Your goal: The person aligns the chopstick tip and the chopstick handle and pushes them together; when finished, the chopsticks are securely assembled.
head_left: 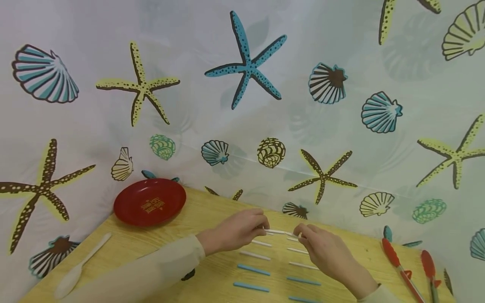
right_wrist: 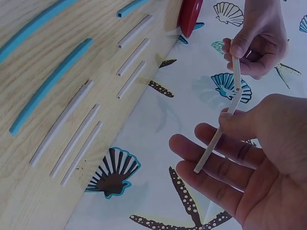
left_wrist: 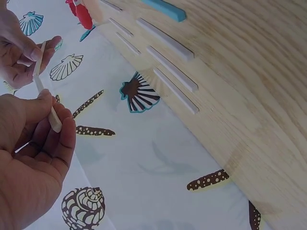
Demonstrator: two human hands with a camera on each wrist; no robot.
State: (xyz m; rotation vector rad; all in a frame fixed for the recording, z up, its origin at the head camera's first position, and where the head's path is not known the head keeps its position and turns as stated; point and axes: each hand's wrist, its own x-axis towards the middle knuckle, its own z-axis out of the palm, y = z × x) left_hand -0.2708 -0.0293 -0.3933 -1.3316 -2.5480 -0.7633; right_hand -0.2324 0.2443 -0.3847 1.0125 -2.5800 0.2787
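Observation:
My left hand (head_left: 242, 229) and right hand (head_left: 326, 248) are close together over the back of the table. Between thumb and fingers, the left pinches a thin white stick (right_wrist: 236, 74). Another thin white stick (right_wrist: 209, 152) is under my right thumb, lying across the fingers. Their inner ends meet at a slight angle in the right wrist view. Below the hands, short sticks lie in two columns: white sticks (head_left: 255, 255) and blue sticks (head_left: 253, 269) on the left, more white sticks (head_left: 303, 265) and blue sticks (head_left: 304, 280) on the right.
A red plate (head_left: 129, 206) with gold print stands at the back left, and a pale spoon (head_left: 70, 280) lies in front of it. Red-tipped tongs (head_left: 407, 274) lie at the right. A curtain (head_left: 182, 25) printed with shells and starfish hangs directly behind the wooden table (head_left: 212, 286).

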